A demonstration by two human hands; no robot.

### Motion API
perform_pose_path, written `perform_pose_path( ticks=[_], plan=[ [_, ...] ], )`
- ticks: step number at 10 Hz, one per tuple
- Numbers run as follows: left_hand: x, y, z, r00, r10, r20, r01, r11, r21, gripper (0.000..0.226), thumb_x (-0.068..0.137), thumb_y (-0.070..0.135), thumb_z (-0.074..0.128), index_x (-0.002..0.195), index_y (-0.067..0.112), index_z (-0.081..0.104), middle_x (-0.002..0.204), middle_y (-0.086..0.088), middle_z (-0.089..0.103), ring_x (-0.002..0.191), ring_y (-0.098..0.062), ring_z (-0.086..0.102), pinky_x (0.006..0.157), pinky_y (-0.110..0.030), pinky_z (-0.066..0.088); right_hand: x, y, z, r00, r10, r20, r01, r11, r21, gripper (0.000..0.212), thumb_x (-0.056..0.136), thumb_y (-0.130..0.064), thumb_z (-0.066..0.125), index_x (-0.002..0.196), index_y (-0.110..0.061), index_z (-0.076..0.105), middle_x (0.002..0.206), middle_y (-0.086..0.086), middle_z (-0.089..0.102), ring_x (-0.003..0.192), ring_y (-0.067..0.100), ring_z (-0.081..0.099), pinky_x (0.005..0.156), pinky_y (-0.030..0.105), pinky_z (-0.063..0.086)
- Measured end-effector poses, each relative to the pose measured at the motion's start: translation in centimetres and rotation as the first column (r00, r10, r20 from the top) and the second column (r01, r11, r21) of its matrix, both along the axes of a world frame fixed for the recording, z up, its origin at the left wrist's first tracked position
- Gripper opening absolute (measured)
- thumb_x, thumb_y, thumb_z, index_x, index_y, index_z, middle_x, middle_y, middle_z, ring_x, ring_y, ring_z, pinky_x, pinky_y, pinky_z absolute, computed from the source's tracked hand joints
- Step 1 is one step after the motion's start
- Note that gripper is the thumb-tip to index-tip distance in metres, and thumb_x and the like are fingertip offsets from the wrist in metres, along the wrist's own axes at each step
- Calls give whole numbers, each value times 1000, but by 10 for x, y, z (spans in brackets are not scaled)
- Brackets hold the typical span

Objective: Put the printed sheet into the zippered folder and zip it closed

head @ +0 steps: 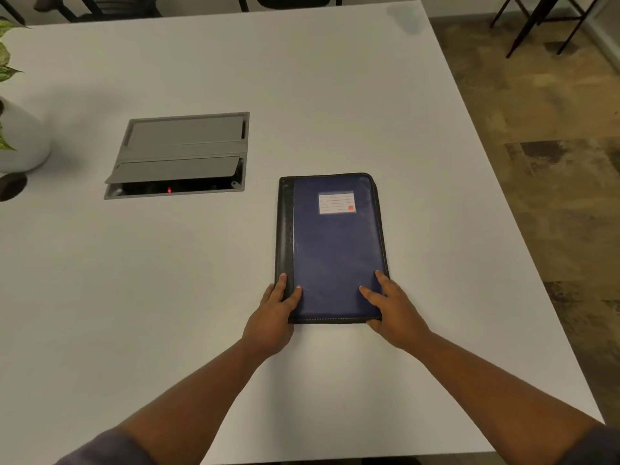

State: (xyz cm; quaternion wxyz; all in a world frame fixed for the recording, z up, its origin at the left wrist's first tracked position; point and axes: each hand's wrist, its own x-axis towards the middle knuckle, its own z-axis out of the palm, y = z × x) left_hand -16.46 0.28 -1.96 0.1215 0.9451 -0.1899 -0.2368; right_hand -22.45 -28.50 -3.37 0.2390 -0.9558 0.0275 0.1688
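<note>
A dark blue zippered folder [332, 250] with a black spine and a white label lies flat and closed on the white table [335, 95], right of centre. My left hand [273, 313] rests on its near left corner, fingers straight along the spine edge. My right hand [391, 307] lies on the near right corner, fingers flat on the cover and thumb at the front edge. No printed sheet is in sight.
A grey cable hatch [177, 156] is set into the table at the left, its front flap raised, a red light inside. A white plant pot [20, 139] stands at the far left edge. The table's right edge runs close beside the folder; chairs stand beyond.
</note>
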Motion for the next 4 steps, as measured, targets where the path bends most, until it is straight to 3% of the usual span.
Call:
perform_pose_path(
  ticks=[1,3,4],
  plan=[
    [5,0,2,1000,-8,-11,8,1000,6,79,98,22,62,160,34,14,169,-1,-10,155,-30,2,117,-42,36,4,1,3,1000,7,-26,-7,1000,-14,75,89,-24,72,152,-29,33,167,1,4,151,28,12,117,40,30],
    [1,0,13,999,-12,-50,16,997,71,88,93,55,59,160,34,6,169,0,-12,155,-30,2,122,-46,28,1,0,20,998,44,-38,-50,980,-191,81,86,-64,53,155,-36,21,167,-1,-5,152,33,-2,119,54,16],
    [12,-9,29,993,-45,106,40,998,51,90,93,71,41,160,31,-1,170,-3,-8,155,-31,-4,123,-47,13,15,5,43,989,76,128,-42,968,-246,80,89,-71,35,156,-31,16,167,0,-4,153,27,-5,119,54,12]
  ],
)
